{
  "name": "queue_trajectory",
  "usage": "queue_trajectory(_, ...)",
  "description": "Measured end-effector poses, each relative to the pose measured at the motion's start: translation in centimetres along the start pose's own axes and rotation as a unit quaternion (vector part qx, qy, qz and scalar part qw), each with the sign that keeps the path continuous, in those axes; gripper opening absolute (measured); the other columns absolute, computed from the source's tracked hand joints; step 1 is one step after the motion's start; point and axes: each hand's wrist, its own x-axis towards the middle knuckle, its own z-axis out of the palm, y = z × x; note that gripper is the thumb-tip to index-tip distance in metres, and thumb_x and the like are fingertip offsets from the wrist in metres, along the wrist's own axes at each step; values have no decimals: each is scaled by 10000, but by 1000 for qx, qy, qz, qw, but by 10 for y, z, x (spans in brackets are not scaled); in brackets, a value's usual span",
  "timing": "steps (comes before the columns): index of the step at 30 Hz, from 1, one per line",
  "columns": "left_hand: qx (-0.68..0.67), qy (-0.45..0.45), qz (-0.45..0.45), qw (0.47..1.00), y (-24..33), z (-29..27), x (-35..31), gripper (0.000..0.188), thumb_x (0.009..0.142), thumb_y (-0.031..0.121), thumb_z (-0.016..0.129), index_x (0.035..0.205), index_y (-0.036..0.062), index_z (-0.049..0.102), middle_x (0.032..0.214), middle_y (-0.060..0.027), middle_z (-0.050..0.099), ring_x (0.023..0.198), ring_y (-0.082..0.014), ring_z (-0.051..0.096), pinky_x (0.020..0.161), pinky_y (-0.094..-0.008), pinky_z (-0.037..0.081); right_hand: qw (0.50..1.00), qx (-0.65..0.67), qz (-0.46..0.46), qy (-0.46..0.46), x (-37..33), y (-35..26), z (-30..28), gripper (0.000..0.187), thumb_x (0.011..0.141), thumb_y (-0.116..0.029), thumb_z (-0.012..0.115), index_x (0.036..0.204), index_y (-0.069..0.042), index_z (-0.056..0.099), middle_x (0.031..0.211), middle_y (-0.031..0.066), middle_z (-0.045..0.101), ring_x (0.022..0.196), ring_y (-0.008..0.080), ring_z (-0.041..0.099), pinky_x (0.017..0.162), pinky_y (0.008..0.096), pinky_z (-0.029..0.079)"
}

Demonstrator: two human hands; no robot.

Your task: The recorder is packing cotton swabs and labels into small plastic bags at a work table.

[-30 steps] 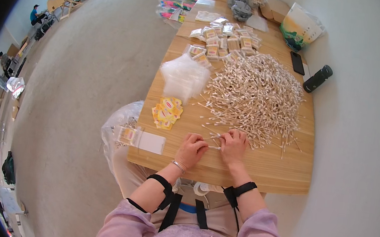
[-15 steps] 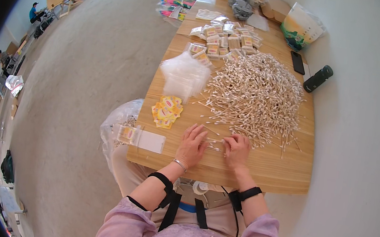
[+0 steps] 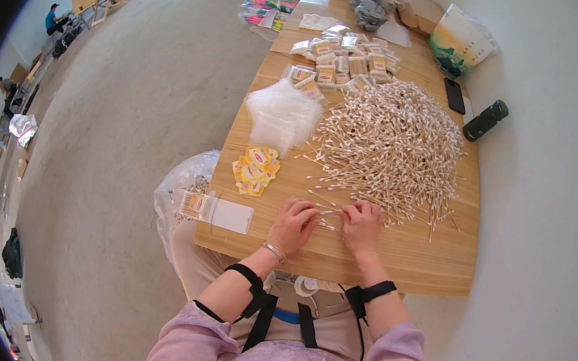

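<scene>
A few cotton swabs [image 3: 329,212] lie crosswise between my two hands, close to the table's near edge. At their left ends my left hand [image 3: 292,225] has its fingers curled in a pinch. Opposite it, my right hand [image 3: 362,227] is closed on the right ends, its knuckles bent. The fingertips partly hide the swabs, so how many are held is unclear. Just beyond my hands rises a large heap of loose cotton swabs [image 3: 392,146], with some strays at its near side.
Left of the heap are clear plastic bags [image 3: 283,114] and yellow cards [image 3: 256,170]. A filled swab packet [image 3: 195,205] and a white card [image 3: 231,217] lie at the left edge. Packed swabs [image 3: 345,60] sit farther back; a phone [image 3: 453,95] and a dark bottle [image 3: 486,121] stand right.
My left fingers have curled in from a more stretched pose and drawn closer to the swabs. My right hand has shifted slightly up, and the swabs between the hands have moved a little.
</scene>
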Motion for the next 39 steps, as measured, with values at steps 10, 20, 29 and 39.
queue_trajectory(10, 77, -67, 58, 993, 14, -11, -1, 324, 759, 205, 699, 1079, 213, 652, 1294, -114, 445, 1245, -328, 373, 1044, -438, 305, 998, 57, -19, -38, -15, 6, -26, 125, 730, -167, 692, 848, -130, 674, 882, 33, 555, 919, 246, 509, 821, 393, 402)
queue_trajectory(20, 59, -31, 21, 998, 14, -4, -2, 335, 717, 190, 727, 1045, 180, 655, 1276, -142, 458, 1212, -335, 410, 1009, -428, 367, 999, 13, -31, -2, 7, 13, -12, 111, 716, -131, 701, 824, -137, 677, 892, 35, 554, 915, 246, 515, 817, 383, 422)
queue_trajectory(29, 32, -26, 29, 999, 13, -3, -5, 156, 764, 149, 688, 914, 114, 665, 1270, -145, 472, 1207, -348, 422, 1012, -426, 364, 999, -12, 32, 38, 5, 37, -18, 105, 706, -132, 712, 803, -137, 672, 902, 33, 555, 927, 249, 517, 816, 393, 426)
queue_trajectory(39, 23, 103, -57, 993, -10, 6, 5, 149, 744, 22, 648, 890, 15, 619, 1088, -173, 570, 1052, -353, 518, 917, -416, 429, 995, 28, -92, 5, 18, 9, -3, 70, 690, -120, 688, 746, -131, 648, 834, 54, 569, 861, 262, 532, 769, 384, 437)
